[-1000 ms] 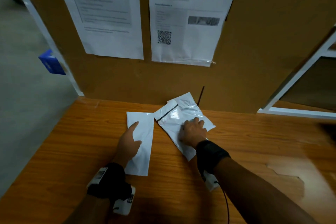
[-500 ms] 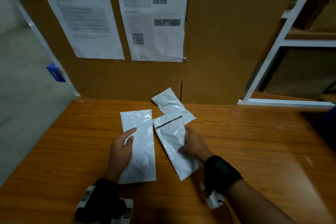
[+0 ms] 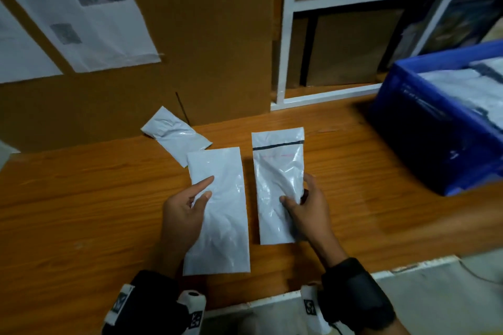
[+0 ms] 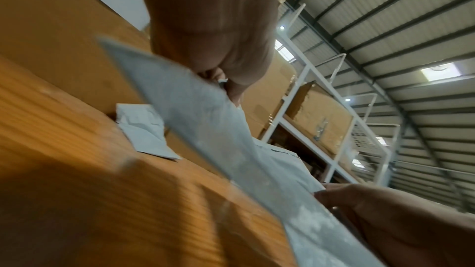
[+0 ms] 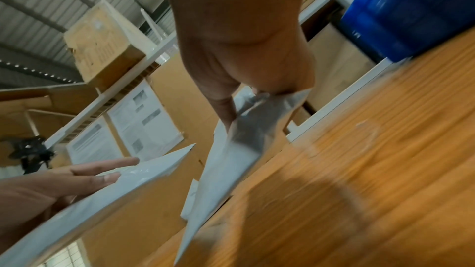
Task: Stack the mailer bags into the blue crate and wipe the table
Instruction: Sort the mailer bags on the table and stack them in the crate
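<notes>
Bags held one per hand: left hand point(image 3: 183, 212) pinched a plain bag point(image 3: 217, 215), right hand point(image 3: 307, 207) gripped a striped bag point(image 3: 276, 185), fingers curled on both, lifted off the surface point(image 3: 81, 198), presumably for the blue crate point(image 3: 435, 130) on the right. A third bag point(image 3: 174, 134) lay behind.

Three white mailer bags point(image 3: 217, 209) out on the table, one blue crate point(image 3: 435, 128), two posted sheets point(image 3: 81, 8)

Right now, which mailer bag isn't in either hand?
The crumpled mailer bag lying on the table near the cardboard wall; the other two are held up.
</notes>
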